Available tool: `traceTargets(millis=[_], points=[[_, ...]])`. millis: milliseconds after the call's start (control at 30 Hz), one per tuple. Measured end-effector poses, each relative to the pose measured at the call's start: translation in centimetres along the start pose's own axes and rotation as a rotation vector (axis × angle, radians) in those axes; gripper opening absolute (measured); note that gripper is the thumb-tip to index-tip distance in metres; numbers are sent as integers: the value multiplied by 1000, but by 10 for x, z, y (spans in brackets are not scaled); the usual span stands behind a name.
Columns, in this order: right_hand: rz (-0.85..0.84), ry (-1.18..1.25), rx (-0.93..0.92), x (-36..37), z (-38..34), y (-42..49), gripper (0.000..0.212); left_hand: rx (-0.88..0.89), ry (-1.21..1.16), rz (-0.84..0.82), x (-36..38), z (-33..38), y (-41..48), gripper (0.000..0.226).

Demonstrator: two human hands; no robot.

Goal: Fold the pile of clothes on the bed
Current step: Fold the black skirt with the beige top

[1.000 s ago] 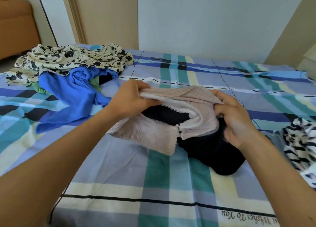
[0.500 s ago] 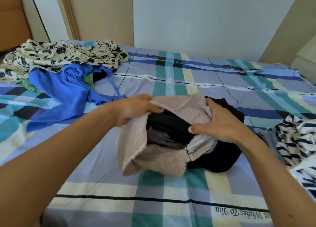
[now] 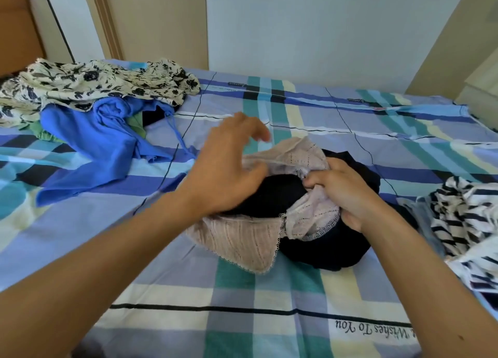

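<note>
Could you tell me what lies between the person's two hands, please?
Head view: the black garment bulges between left hand and right hand, with the pink knit top bordering it.

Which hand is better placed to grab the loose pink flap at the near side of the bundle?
Left. The left hand is open and free, on the flap side of the pink knit top; the right hand is busy gripping the top's hem over the black garment.

One view only — from your head, facing forward and down.
You look from close above the bed (image 3: 269,290); the wall (image 3: 323,29) lies at 12 o'clock beyond it.
</note>
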State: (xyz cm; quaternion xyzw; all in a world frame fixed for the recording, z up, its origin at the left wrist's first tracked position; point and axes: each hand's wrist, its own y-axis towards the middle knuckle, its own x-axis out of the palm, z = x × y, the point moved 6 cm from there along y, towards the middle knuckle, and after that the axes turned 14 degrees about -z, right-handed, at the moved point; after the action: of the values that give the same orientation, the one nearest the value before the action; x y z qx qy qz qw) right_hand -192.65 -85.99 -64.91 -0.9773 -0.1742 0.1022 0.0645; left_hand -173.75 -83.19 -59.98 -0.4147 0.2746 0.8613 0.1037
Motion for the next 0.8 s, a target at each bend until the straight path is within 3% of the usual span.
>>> traceTargets(millis=[33, 100, 233, 367, 467, 533, 600, 667, 733, 800], points=[[19, 71, -2, 2, -1, 0, 19, 87, -101, -123, 11, 14, -4, 22], [65, 183, -8, 5, -2, -2, 15, 32, -230, -387, 40, 16, -11, 26], [32, 352, -46, 25, -9, -10, 16, -160, -136, -470, 71, -14, -17, 24], [-221, 349, -180, 56, -23, -22, 19, -258, -158, -686, 95, -18, -23, 5], [-310, -2, -303, 50, -38, -27, 45, -273, -163, -744, 111, -18, -21, 23], [-102, -403, -279, 15, -31, -18, 58, -293, -135, -675, 113, -20, -19, 28], [176, -737, -187, -27, -12, -5, 52, -271, -133, -555, 114, -24, -15, 57], [349, -948, -16, -59, 17, 8, 51, -235, -154, -488, 113, -25, -15, 79], [255, -1046, 234, -68, 51, 23, 82, -219, -139, -441, 115, -28, -15, 89], [8, -951, 361, -59, 75, 35, 122, -250, -130, -396, 112, -31, -14, 87]])
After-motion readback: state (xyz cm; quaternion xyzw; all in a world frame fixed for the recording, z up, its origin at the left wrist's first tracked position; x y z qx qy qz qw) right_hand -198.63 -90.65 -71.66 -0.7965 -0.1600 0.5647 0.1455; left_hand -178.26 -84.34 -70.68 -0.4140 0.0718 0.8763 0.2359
